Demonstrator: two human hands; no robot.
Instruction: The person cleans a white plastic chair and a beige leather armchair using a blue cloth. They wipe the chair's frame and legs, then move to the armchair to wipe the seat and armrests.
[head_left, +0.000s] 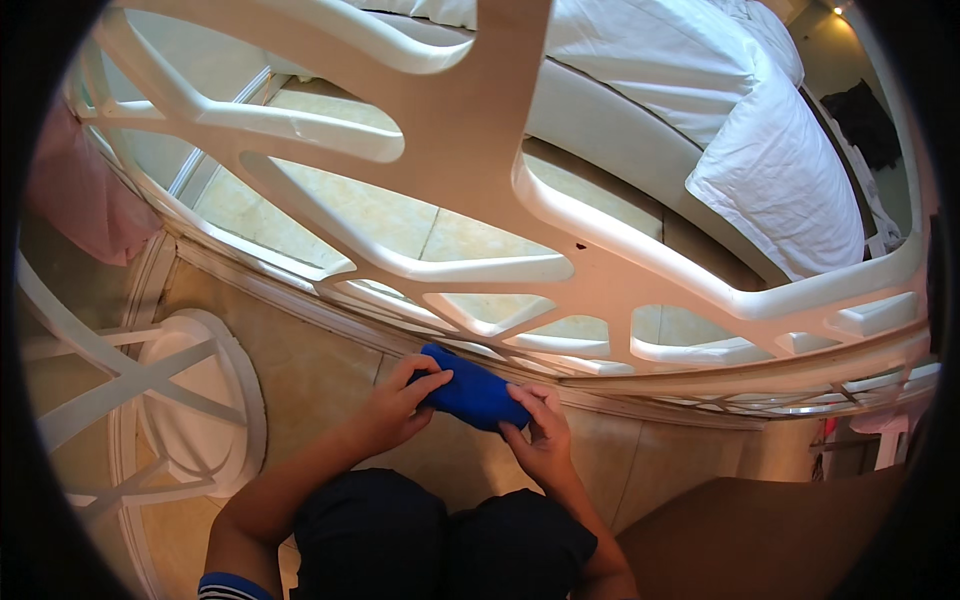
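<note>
A folded or rolled blue cloth (476, 390) is stretched between my two hands, above the tiled floor and just beyond my knees. My left hand (409, 394) pinches its left end, thumb below and fingers on top. At the other end my right hand (540, 427) grips the cloth between thumb and fingers. Close behind the cloth stands a white openwork lattice partition (457, 120) with rounded cut-outs. My dark-clothed knees (375, 525) are bent below my hands.
Through the lattice I see a bed with white bedding (780, 172). On the left are a round white stool or stand (244, 420) with crossed bars, and a pink fabric (97, 195). A brown surface (750, 540) fills the lower right. Beige floor tiles (315, 352) lie around me.
</note>
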